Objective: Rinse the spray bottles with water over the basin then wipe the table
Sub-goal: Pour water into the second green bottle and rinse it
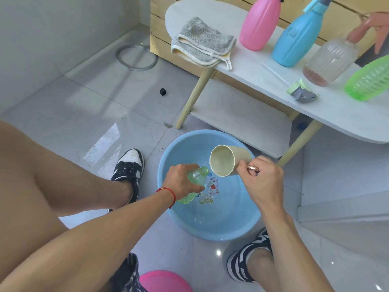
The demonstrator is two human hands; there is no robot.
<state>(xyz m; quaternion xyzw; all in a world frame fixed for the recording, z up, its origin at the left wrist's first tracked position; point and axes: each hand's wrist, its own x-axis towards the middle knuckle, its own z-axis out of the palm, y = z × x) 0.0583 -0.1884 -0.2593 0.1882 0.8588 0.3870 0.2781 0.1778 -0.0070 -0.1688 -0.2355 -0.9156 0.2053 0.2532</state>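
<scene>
Over on the left, the left hand [183,182] is wrapped round a small clear green bottle [194,183], cap off, held low over the blue basin [221,226] on the floor. The bottle is tilted, its long axis running from its base down by the wrist up to its open neck, and that neck points right, straight towards the cup.

Moving right, the right hand [262,182] pinches the cup's coppery handle [252,169], fingers curled tight. The beige cup [224,161] lies tipped nearly on its side, mouth facing left, its lower lip just beside the bottle's neck. That is the relation that matters: rim just above and right of the opening, very near it. I can't make out a stream of water. My read is that the pour into the bottle is on or about to be, and a small wobble would send water past the narrow neck into the basin.

Up on the white table [252,66], still left to right: a grey cloth [202,42] waits folded, then a pink spray bottle [260,24], a blue spray bottle [299,41], a clear ribbed bottle [328,62], and a loose green spray head [301,91] beside a green bottle [368,81] lying down. Plenty left to rinse, I'd say, and the wipe not yet done.
</scene>
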